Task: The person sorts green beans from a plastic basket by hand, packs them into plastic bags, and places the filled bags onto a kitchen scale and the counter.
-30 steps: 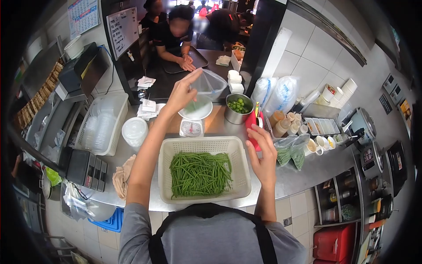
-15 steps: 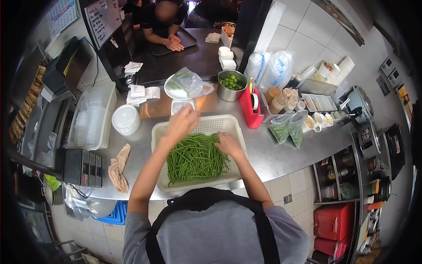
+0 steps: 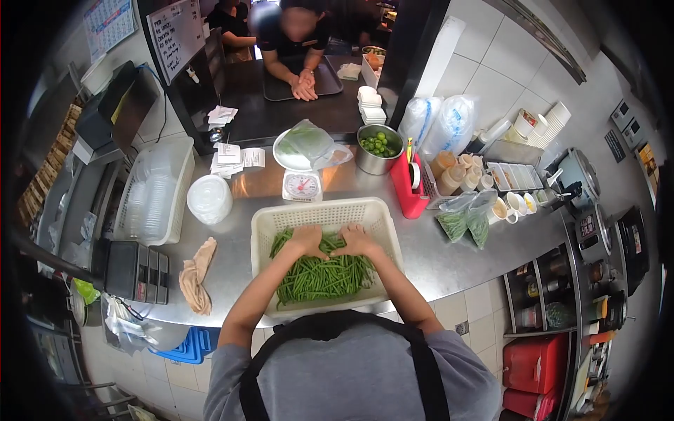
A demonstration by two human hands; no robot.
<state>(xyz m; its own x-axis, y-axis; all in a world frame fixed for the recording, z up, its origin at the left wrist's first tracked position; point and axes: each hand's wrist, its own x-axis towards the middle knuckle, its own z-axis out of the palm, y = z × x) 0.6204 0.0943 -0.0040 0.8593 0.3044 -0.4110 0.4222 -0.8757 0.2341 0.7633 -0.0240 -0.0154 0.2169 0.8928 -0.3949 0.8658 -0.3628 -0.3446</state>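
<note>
Both hands are down in a white perforated basket (image 3: 390,242) of green beans (image 3: 326,281). My left hand (image 3: 307,242) rests on the beans at the basket's upper middle, fingers apart and pointing away from me. Just to its right, my right hand (image 3: 354,241) lies on the beans with its fingers spread. Neither hand lifts any beans. Beyond the basket stands a small white dial scale (image 3: 302,186). Its white bowl (image 3: 286,151) bears a clear plastic bag (image 3: 312,145) with something green inside.
A metal pot of green limes (image 3: 379,163), a red holder (image 3: 409,193) and bagged greens (image 3: 467,223) stand right. Left are a lidded tub (image 3: 209,199), a cloth (image 3: 197,277) and a container basket (image 3: 168,203). Across the counter, a person leans over a black tray (image 3: 330,78).
My left hand has let go of the plastic bag, which now lies on the scale's bowl. Both hands have come down onto the beans in the basket.
</note>
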